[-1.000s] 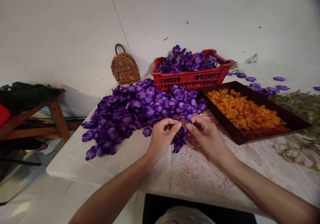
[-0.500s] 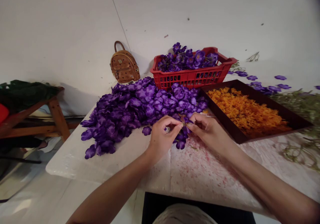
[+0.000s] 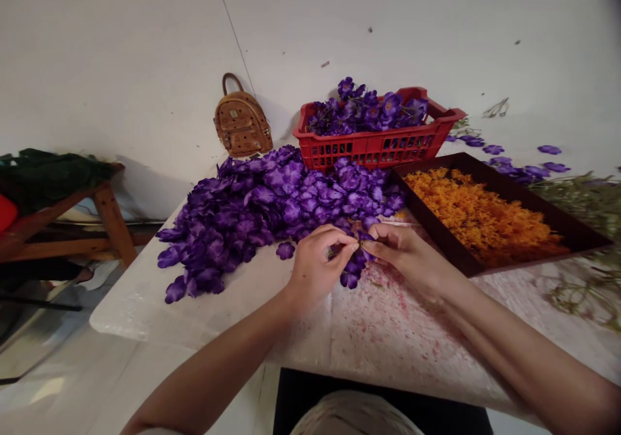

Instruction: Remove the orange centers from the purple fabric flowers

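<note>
My left hand (image 3: 317, 260) and my right hand (image 3: 405, 251) meet over the table, thumbs and forefingers pinched close together. Between the fingertips is a purple artificial flower (image 3: 352, 270), its petals hanging below the hands; the small part at the pinch is partly hidden. Just beyond my hands spreads a large heap of purple fabric petals (image 3: 257, 205). One loose purple petal piece (image 3: 285, 250) lies to the left of my left hand. Right of my right hand stands a dark brown tray (image 3: 436, 241) holding orange artificial flower centres (image 3: 485, 215).
A red plastic basket (image 3: 349, 145) with purple flowers stands behind the heap. A small brown backpack (image 3: 242, 125) leans on the wall. Green stems (image 3: 592, 215) and scattered purple petals (image 3: 528, 171) lie at the right. A wooden stand (image 3: 114, 218) is left of the table (image 3: 155, 322).
My fingertips have shifted slightly at the flower, and the purple piece at the pinch has changed position. The view has tilted a little; the rest stays put.
</note>
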### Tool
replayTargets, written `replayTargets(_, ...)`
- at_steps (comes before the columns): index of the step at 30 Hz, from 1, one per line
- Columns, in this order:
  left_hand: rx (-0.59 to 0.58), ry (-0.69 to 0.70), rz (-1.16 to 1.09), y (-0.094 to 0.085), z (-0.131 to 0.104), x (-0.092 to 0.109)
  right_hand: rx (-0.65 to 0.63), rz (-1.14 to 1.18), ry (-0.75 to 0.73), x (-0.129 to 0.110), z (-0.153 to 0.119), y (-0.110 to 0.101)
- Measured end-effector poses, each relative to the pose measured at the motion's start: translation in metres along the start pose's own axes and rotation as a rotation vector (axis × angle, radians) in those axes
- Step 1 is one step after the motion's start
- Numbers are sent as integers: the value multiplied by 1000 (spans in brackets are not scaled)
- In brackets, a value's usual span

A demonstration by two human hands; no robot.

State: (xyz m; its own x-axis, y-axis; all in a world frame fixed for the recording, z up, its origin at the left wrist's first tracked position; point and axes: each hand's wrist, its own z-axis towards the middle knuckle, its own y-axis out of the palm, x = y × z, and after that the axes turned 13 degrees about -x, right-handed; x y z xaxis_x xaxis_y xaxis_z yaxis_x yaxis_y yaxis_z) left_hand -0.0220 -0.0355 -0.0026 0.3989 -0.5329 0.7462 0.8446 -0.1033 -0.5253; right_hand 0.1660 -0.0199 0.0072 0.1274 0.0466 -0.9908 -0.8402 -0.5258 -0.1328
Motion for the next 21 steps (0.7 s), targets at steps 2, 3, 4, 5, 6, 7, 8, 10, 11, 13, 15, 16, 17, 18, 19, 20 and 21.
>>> replayTargets(2, -7, -8, 4, 1, 0, 0, 4, 62, 27, 3, -1, 1)
replayTargets(3, -18, -14, 1, 1, 0, 0, 4, 89, 36, 3, -1, 1)
replayTargets(4, -30, -22, -9, 1, 1, 0, 3, 114, 42, 3, -2, 1)
replayTargets(5, -39, -31, -19, 1, 1, 0, 5, 134, 43, 3, -2, 0)
replayTargets(6, -41, -41, -25, 0, 2, 0, 8, 148, 39, 2, -2, -1)
replayTargets(7, -37, -54, -25, 0, 3, 0, 6, 151, 34, 1, -2, -2)
replayTargets(8, -22, -75, -26, -1, 4, 0, 8, 143, 25, 1, -2, -3)
replayTargets(10, 16, -149, -92, -1, 5, -2, 56, 94, -9, 0, -1, -6)
replayTargets(11, 33, -192, -170, -2, 6, -3, 102, 60, -31, 0, -1, -8)
replayTargets(13, 44, -260, -387, -2, 8, -6, 204, -8, -75, 0, -1, -9)
replayTargets(15, 40, -293, -579, -2, 9, -8, 235, -47, -79, -2, -1, -7)
replayTargets(16, 42, -306, -644, -3, 9, -9, 208, -45, -60, -3, -2, -5)
replayTargets(17, 48, -321, -694, -3, 9, -10, 158, -31, -34, -4, -3, -3)
replayTargets(18, 54, -333, -731, -3, 9, -11, 95, -10, -9, -5, -3, 0)
replayTargets(19, 61, -340, -753, -3, 9, -11, 32, 14, 8, -6, -3, 2)
replayTargets(20, 64, -340, -763, -3, 9, -11, -16, 35, 11, -7, -3, 4)
replayTargets(21, 64, -334, -766, -3, 9, -12, -42, 46, -1, -7, -2, 6)
